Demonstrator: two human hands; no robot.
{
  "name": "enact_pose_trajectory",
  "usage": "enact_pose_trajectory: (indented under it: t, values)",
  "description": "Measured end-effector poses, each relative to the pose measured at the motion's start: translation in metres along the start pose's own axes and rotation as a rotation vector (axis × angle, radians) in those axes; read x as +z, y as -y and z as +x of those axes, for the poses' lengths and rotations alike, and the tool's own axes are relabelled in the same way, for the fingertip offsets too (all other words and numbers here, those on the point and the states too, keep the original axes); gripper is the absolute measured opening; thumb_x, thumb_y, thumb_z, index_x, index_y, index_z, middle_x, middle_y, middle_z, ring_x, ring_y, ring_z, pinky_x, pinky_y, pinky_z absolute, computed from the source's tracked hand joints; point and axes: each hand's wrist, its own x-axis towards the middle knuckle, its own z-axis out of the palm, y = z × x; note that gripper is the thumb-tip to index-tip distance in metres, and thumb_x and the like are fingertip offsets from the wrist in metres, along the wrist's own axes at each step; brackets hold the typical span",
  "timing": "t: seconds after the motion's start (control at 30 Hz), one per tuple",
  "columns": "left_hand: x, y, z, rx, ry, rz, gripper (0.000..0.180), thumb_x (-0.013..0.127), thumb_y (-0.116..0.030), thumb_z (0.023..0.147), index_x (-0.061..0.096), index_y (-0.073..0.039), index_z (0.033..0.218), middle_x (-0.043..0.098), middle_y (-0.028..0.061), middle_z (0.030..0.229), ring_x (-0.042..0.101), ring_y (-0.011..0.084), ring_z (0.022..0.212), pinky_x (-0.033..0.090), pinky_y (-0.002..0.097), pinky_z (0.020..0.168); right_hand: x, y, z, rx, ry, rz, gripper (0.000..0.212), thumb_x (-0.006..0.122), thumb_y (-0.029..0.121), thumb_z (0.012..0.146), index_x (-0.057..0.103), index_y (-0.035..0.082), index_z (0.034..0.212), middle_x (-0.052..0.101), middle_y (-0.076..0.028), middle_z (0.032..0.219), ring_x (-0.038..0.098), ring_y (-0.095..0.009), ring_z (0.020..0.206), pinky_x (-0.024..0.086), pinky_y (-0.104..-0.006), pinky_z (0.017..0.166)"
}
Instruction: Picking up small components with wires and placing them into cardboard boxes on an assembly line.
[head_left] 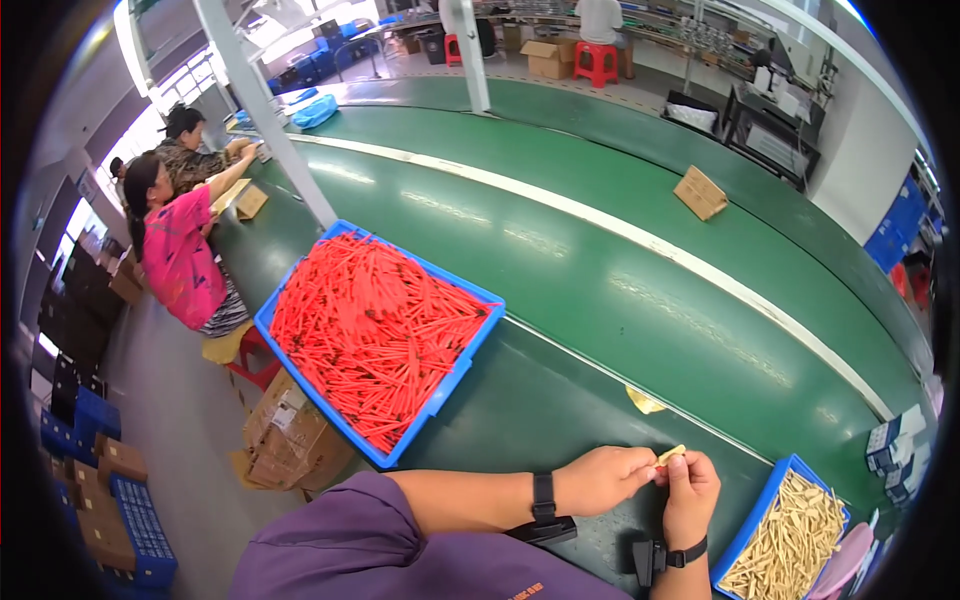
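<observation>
Both my hands meet low in the head view over the green table. My left hand [600, 478] and my right hand [690, 492] together pinch a small tan piece [670, 455] between their fingertips. A blue tray [300, 372] heaped with red-orange sticks [375, 325] lies to the left of my hands. At the lower right, beside my right hand, a second blue tray [752, 520] holds several tan pieces [795, 535]. Each wrist wears a black strap.
A green conveyor belt [620, 270] with a white stripe runs across, carrying a brown cardboard box [700, 192]. A yellowish scrap [645, 402] lies near the belt edge. Two seated people [180, 250] work at far left. Cardboard boxes [285, 430] and blue crates [140, 520] stand on the floor.
</observation>
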Motion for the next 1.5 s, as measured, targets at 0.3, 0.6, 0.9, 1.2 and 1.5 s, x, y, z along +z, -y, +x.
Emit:
enact_pose_trajectory:
  t: [0.3,0.6,0.9,1.2,1.5]
  values:
    - [0.009,0.005,0.0,-0.132,0.058,-0.2,0.026,0.048,-0.026,0.105,0.061,-0.005,0.114,0.06,0.0005,0.076,0.054,0.0088,0.066,0.048,0.0268,0.061,-0.003,0.009,-0.005,0.01,-0.038,-0.183,0.016,0.061,0.014,0.097,0.067,-0.001,0.094,0.067,-0.004,0.083,0.061,-0.01,0.076,0.05,-0.0249,0.071]
    - [0.008,-0.001,0.006,-0.229,0.043,-0.207,0.021,0.049,-0.018,0.104,0.061,-0.001,0.101,0.061,0.0022,0.072,0.055,0.0073,0.059,0.044,0.0211,0.055,-0.01,0.008,0.0,0.029,0.032,0.021,0.016,0.067,0.016,0.095,0.066,-0.001,0.096,0.064,-0.004,0.087,0.058,-0.008,0.078,0.049,-0.0257,0.069]
    - [0.01,0.0,0.004,-0.222,0.05,-0.24,0.021,0.046,-0.017,0.105,0.059,-0.001,0.1,0.06,0.0026,0.071,0.053,0.0066,0.058,0.044,0.0204,0.055,-0.01,0.012,-0.003,-0.008,0.024,-0.042,0.017,0.067,0.017,0.095,0.065,0.0,0.094,0.062,-0.003,0.088,0.057,-0.008,0.078,0.048,-0.0254,0.068]
    - [0.009,-0.002,0.004,-0.193,0.05,-0.213,0.023,0.045,-0.019,0.104,0.06,-0.002,0.099,0.06,0.003,0.069,0.053,0.0076,0.054,0.041,0.0199,0.051,-0.009,0.01,-0.002,0.032,0.041,0.047,0.017,0.066,0.017,0.096,0.065,0.0,0.093,0.062,-0.003,0.088,0.057,-0.008,0.078,0.049,-0.0246,0.069]
    - [0.009,-0.001,0.004,-0.224,0.034,-0.204,0.019,0.049,-0.016,0.102,0.061,-0.002,0.098,0.06,0.0021,0.068,0.053,0.0075,0.054,0.042,0.0205,0.05,-0.011,0.011,-0.003,0.073,0.06,0.111,0.016,0.065,0.015,0.097,0.064,0.0,0.092,0.064,-0.003,0.088,0.059,-0.008,0.079,0.05,-0.0251,0.07]
